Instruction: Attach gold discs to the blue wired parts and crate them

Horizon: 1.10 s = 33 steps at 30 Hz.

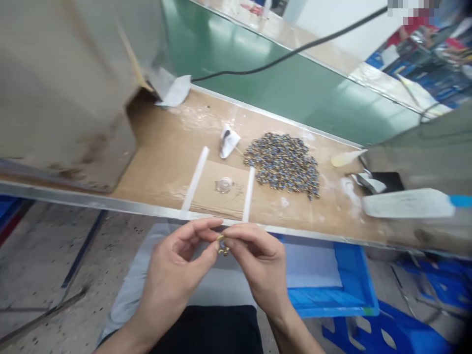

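My left hand (180,260) and my right hand (258,260) meet below the bench's front edge, over my lap. Both pinch one small gold and blue metal part (221,244) between thumb and fingertips. A heap of many similar small parts (283,164) lies on the cardboard-covered bench (165,147), beyond my right hand. Two white strips (195,179) (249,194) lie on a cardboard patch just above my hands, with a small clear round piece (224,185) between them.
A grey machine housing (62,88) stands at the left, another grey unit (424,152) at the right with a white flat piece (407,203). A crumpled white scrap (228,141) lies behind the strips. A green conveyor belt (295,83) runs behind, crossed by a black cable (280,56). Blue crates (332,285) sit under the bench.
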Available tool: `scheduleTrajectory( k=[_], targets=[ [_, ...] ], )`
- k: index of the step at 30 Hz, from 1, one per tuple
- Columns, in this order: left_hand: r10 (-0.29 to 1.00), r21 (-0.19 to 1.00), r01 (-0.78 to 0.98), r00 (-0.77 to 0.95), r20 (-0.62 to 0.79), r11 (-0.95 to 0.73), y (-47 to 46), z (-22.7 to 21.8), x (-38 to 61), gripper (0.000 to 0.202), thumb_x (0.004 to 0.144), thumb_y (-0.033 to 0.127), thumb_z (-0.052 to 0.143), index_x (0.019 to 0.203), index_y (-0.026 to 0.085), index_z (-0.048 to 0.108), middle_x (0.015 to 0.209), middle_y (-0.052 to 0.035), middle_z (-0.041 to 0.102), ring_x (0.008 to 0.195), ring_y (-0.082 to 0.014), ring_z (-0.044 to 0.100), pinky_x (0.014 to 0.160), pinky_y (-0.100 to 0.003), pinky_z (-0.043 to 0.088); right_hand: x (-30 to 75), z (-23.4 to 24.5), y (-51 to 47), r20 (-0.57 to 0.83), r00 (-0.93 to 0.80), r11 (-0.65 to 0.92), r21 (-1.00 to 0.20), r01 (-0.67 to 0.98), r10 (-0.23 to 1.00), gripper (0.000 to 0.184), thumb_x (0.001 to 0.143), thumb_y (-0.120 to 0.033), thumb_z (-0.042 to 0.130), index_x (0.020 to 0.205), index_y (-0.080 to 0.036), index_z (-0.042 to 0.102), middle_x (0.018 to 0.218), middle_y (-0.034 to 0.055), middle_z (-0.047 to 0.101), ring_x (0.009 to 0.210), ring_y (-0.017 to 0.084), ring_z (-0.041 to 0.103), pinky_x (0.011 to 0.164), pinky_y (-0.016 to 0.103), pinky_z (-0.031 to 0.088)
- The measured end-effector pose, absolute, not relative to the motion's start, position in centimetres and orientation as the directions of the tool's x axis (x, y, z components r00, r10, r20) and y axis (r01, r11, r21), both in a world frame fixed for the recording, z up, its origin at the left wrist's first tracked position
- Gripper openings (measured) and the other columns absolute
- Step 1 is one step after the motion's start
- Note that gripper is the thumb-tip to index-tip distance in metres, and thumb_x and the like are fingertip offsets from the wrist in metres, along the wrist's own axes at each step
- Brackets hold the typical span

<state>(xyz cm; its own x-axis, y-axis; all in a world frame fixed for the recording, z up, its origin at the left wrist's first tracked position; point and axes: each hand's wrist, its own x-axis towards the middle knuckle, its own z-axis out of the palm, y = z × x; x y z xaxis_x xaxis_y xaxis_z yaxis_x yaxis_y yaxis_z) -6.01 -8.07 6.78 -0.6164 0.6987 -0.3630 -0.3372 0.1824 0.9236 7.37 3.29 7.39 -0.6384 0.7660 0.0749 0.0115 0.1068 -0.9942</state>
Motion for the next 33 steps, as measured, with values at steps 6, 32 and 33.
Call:
scheduleTrajectory(
  k=[6, 32, 33],
  targets=[
    [0.686, 0.856, -0.474, -0.553, -0.473, 0.208, -7.0, 4.9, -5.1, 0.043, 0.069, 0.038, 0.109, 0.106, 0.024, 0.091, 0.1, -0.0052, 0.091, 0.088, -0.0218, 0.087, 0.081, -0.019, 0.071, 10.0, 5.9, 3.8, 0.322, -0.638, 0.316, -0.94, -0.127, 0.7, 0.027, 0.104, -0.011, 0.079, 0.125, -0.028, 0.085, 0.123, 0.0055, 0.083, 0.115, 0.021, 0.081, 0.103, 0.037, 0.068],
    [0.755, 0.827, -0.254, -0.339, -0.561, 0.501, -6.4, 3.5, -2.7, 0.049, 0.078, 0.06, 0.1, 0.117, 0.032, 0.09, 0.122, -0.0049, 0.09, 0.11, -0.0281, 0.087, 0.1, -0.024, 0.069, 42.1, -17.0, 26.5, -0.187, 0.344, -0.382, -0.616, 0.689, 0.92, 0.04, 0.108, -0.043, 0.079, 0.139, -0.019, 0.071, 0.14, 0.0102, 0.072, 0.119, 0.027, 0.075, 0.1, 0.046, 0.068],
    [0.755, 0.825, -0.258, -0.335, -0.564, 0.503, -6.5, 3.3, -2.8, 0.049, 0.078, 0.06, 0.1, 0.117, 0.032, 0.09, 0.123, -0.0054, 0.09, 0.11, -0.0287, 0.087, 0.1, -0.025, 0.07, 42.3, -17.4, 26.7, -0.172, 0.34, -0.372, -0.602, 0.706, 0.924, 0.041, 0.108, -0.043, 0.079, 0.14, -0.019, 0.07, 0.141, 0.0105, 0.072, 0.12, 0.027, 0.075, 0.101, 0.047, 0.067]
  ],
)
